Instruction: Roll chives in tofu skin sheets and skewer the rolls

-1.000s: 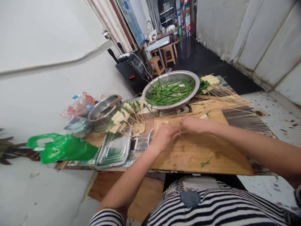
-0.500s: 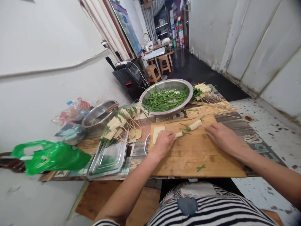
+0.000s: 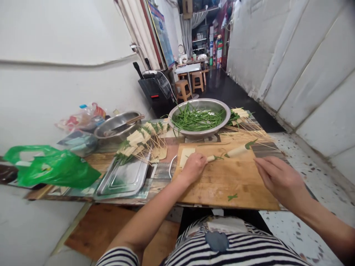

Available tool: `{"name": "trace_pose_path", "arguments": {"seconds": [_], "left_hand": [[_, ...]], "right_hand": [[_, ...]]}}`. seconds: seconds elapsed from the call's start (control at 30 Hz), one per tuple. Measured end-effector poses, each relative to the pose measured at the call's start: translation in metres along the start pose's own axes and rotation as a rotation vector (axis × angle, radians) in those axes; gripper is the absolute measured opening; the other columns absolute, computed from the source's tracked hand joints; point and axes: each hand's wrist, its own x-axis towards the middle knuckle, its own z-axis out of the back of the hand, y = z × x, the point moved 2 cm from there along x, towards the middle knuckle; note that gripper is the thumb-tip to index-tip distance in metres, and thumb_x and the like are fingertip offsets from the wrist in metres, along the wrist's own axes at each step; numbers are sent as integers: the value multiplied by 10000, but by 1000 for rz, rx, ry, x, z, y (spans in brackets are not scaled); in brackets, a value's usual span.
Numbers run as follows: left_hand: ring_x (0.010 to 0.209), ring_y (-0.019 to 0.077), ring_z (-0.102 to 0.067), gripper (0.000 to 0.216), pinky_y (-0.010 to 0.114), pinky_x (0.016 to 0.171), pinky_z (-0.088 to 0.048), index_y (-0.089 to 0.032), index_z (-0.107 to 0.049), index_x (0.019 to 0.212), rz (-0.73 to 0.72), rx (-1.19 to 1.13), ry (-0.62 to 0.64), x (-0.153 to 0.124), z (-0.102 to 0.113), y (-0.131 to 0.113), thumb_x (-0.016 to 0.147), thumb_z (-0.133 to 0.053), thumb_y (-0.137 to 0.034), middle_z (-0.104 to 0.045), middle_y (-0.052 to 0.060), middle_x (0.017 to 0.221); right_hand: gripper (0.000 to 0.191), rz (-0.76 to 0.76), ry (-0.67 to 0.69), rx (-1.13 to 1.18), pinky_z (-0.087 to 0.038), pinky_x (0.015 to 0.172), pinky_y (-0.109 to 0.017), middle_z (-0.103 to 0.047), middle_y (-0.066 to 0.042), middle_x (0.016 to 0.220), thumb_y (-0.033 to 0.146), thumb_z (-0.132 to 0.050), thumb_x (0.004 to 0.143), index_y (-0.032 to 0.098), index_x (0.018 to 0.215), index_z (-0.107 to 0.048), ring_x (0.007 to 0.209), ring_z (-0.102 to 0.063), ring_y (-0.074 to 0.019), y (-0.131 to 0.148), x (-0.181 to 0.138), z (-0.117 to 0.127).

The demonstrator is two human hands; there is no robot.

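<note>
My left hand (image 3: 195, 166) is closed around a pale roll (image 3: 211, 158) with green chive ends poking out, low over the wooden cutting board (image 3: 222, 184). Beside that hand lies a flat pale sheet (image 3: 186, 156), like tofu skin. A second pale roll (image 3: 237, 151) with green ends appears slightly blurred near the board's far right part. Just right of it, my right hand (image 3: 280, 179) has its fingers pinched together; whatever is between them is too small to make out. A scrap of green (image 3: 232, 197) rests near the board's front edge.
Behind the board stands a steel bowl (image 3: 172, 120) of chives. Skewered rolls (image 3: 240, 115) lie to its right; more skewered rolls (image 3: 135, 138) sit on a metal tray (image 3: 122, 184) at left. A green plastic bag (image 3: 55, 170) and another steel bowl (image 3: 101, 132) are farther left.
My right hand has drawn right and lifted off the board's edge, fingers now pinched. The second roll has shifted slightly right. My left hand keeps its hold; the camera view has turned a little.
</note>
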Motion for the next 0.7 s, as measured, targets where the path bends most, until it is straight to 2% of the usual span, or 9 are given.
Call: {"name": "trace_pose_path", "arguments": {"seconds": [0.1, 0.2, 0.33, 0.4, 0.7], "left_hand": [[801, 187, -560, 239, 310, 742, -434, -127, -644, 869, 14, 1, 24, 2, -3, 0, 955, -457, -248, -631, 78, 832], [821, 188, -571, 228, 311, 769, -440, -124, -646, 854, 15, -10, 58, 5, -4, -2, 948, -468, -231, -636, 82, 834], [812, 192, -582, 247, 310, 780, -445, -114, -653, 821, 11, -46, 76, 7, 2, -2, 945, -475, -232, -649, 94, 821], [794, 191, -586, 252, 306, 773, -448, -110, -656, 812, 9, -67, 67, 8, 5, -1, 944, -472, -221, -654, 96, 804], [780, 205, -596, 295, 309, 756, -452, -98, -666, 775, -7, -70, 144, 14, 10, 1, 943, -443, -192, -656, 118, 773]], "right_hand": [[151, 72, -50, 170, -491, 701, -245, -666, -34, 883, 188, -496, 921, 210, 1015, -612, 769, -620, -140, 35, 2, 24], [158, 96, 3, 278, -511, 659, -217, -666, -32, 831, 132, -488, 917, 187, 1011, -602, 733, -634, -124, 52, -10, 11], [167, 51, 110, 222, -538, 679, -266, -661, -75, 862, 149, -484, 922, 142, 1019, -620, 765, -642, -159, 47, -37, -27], [175, 45, 140, 213, -539, 665, -268, -656, -72, 858, 163, -483, 926, 141, 1027, -625, 754, -640, -159, 44, -45, -37], [195, -33, 221, 240, -503, 623, -256, -618, -50, 771, 188, -464, 940, 140, 990, -646, 693, -614, -150, 46, -44, -41]]}}
